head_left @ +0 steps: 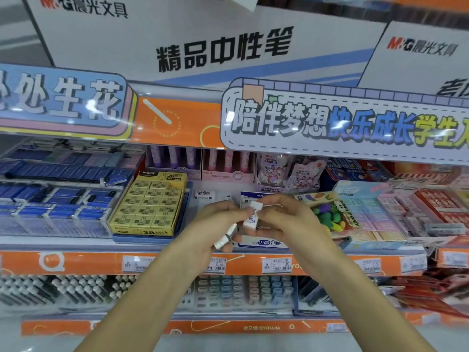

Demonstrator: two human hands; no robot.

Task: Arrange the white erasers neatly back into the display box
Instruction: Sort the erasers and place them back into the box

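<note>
Both hands meet in front of the middle shelf, just above the white display box (264,243) with blue lettering on its front wall. My right hand (286,219) pinches one white eraser (252,215) held upright between thumb and fingers. My left hand (215,224) touches that eraser at its top and also clutches two or three more white erasers (224,237) in its palm. Another white eraser (204,194) lies loose on the shelf behind the hands. The box's inside is mostly hidden by my hands.
A yellow 2B eraser box (149,205) stands to the left, blue eraser trays (55,199) further left. A box of colourful shaped erasers (330,212) and pastel eraser packs (380,212) sit to the right. An orange price rail (228,265) edges the shelf; pens fill the shelf below.
</note>
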